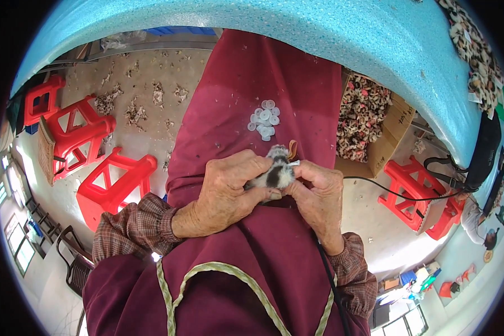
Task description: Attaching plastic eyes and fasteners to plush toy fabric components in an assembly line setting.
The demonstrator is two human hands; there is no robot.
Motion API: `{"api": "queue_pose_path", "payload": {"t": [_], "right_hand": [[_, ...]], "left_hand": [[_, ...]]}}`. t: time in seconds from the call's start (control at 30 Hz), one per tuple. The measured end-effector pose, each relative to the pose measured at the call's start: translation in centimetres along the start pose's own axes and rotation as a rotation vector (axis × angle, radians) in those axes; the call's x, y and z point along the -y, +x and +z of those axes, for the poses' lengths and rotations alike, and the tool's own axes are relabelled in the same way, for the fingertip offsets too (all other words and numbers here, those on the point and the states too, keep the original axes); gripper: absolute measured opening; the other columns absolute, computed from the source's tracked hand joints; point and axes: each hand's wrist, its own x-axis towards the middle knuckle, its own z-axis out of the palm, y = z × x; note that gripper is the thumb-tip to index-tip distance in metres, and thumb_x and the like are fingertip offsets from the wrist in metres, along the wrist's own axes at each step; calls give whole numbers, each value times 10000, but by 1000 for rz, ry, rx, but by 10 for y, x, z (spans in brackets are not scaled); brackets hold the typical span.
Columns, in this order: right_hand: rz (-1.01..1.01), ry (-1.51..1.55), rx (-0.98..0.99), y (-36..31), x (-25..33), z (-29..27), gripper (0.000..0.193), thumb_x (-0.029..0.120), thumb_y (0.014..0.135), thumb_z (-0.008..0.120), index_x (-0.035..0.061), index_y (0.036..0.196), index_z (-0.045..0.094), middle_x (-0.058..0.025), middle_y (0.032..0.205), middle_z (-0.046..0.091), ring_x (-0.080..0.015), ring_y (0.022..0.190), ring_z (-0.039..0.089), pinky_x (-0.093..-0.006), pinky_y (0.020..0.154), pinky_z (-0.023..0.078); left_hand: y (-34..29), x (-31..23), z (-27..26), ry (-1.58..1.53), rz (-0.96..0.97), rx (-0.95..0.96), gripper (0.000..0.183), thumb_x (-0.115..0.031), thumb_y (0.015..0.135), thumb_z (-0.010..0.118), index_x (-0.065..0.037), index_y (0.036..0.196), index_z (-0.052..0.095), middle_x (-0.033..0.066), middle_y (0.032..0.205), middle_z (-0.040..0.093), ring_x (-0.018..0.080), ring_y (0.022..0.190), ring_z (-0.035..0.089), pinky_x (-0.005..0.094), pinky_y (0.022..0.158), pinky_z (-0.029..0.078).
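Note:
A small furry plush piece (pixel 275 175), pale grey and white with black patches, is held over my lap between both hands. My left hand (pixel 221 187) is closed round its left side, thumb below and fingers above. At its right edge my right hand (pixel 319 193) pinches the plush, close to a white tab sticking out there. From the top of the plush rises a brown strap-like strip (pixel 292 148). Just beyond my hands, several clear plastic discs (pixel 266 117) lie in a heap on the dark red apron (pixel 224 106) across my lap.
A glittery light-blue surface (pixel 330 31) curves across the far side. Right of my lap, a cardboard box (pixel 397 120) holds many mottled plush pieces (pixel 364 109); more are piled at far right (pixel 473 50). Red stools (pixel 115 182) stand on both sides. Scraps (pixel 135 113) litter the floor.

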Motion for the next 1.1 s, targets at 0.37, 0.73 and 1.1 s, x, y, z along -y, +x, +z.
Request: {"api": "queue_pose_path", "payload": {"t": [0.37, 0.73, 1.1], "right_hand": [[145, 351, 161, 9, 13, -28, 124, 6, 775, 663, -29, 893, 651, -87, 834, 678, -148, 736, 640, -270, 672, 506], [-303, 215, 321, 4, 12, -3, 225, 50, 641, 737, 13, 832, 623, -83, 815, 618, -210, 693, 600, -304, 614, 481], [-547, -24, 123, -17, 37, 16, 295, -42, 533, 715, 48, 804, 643, -39, 794, 568, -211, 670, 565, -303, 556, 483]], "left_hand": [[-3, 6, -16, 51, 267, 110, 388, 47, 617, 677, 18, 993, 591, 107, 768, 557, 258, 638, 584, 341, 537, 472], [-16, -2, -32, 75, 552, -43, 240, 66, 643, 585, 35, 878, 623, 132, 761, 594, 248, 630, 608, 343, 560, 517], [-28, 7, -35, -142, 487, -133, 218, 150, 602, 519, 31, 782, 554, 145, 805, 609, 309, 750, 638, 376, 659, 533]]}}
